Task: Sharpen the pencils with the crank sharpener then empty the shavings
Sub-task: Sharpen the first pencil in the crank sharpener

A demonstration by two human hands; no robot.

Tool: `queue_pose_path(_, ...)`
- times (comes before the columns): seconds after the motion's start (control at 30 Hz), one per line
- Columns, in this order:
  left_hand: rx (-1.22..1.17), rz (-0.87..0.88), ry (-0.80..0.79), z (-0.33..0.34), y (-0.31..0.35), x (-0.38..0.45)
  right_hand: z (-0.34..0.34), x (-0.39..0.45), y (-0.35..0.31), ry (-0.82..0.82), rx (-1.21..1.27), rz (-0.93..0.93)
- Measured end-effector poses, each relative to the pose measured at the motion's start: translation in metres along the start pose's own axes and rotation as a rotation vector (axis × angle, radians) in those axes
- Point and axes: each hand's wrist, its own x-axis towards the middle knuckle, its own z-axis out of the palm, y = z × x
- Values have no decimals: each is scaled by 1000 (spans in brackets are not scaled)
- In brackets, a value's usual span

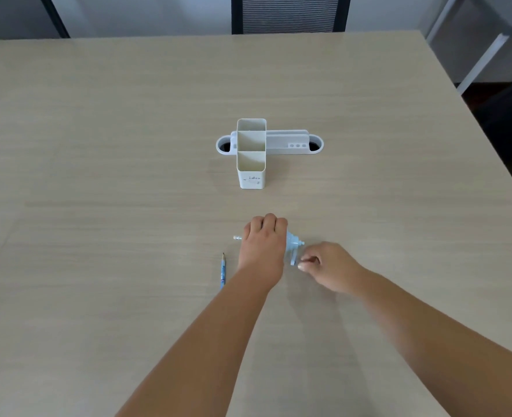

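A light blue crank sharpener (292, 241) stands on the wooden table (98, 145), mostly covered by my left hand (263, 242), which grips its body from above. A pencil end (237, 237) pokes out of the sharpener to the left of that hand. My right hand (324, 266) pinches the knob of the crank handle (294, 260) at the sharpener's right side. A blue pencil (223, 271) lies loose on the table just left of my left forearm, its dark tip pointing away from me.
A white pen holder (251, 179) with three open compartments stands farther back at the middle. Behind it sits a white cable-outlet box (291, 142) set into the table. A chair (289, 13) stands at the far edge; the table's right edge slants nearby.
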Motion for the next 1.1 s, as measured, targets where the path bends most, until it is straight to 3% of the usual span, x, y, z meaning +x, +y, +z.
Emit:
queue_pose_path(0.1, 28, 15, -17, -2, 2, -1, -17, -23, -7, 41, 139, -72)
queue_pose_path(0.23, 59, 6, -3, -2, -1, 1, -33, -19, -11, 208, 118, -250)
queue_pose_path(0.5, 86, 42, 24, 1, -3, 1, -29, 5, -11, 527, 117, -242)
queue_pose_path(0.57, 86, 37, 38, 2, -3, 1, -35, 29, -10, 480, 48, -171)
queue_pose_path(0.7, 49, 12, 31, 3, -2, 1, -22, 50, -2, 189, -54, 14)
queue_pose_path(0.83, 56, -18, 44, 4, -1, 0, -8, 9, -1, -4, -118, -67)
queue_pose_path(0.97, 72, 2, 34, 3, 0, 0, -31, -22, -9, 131, 133, -170)
queue_pose_path(1.1, 76, 30, 23, 2, -2, 1, -43, 15, -12, 411, 98, -214)
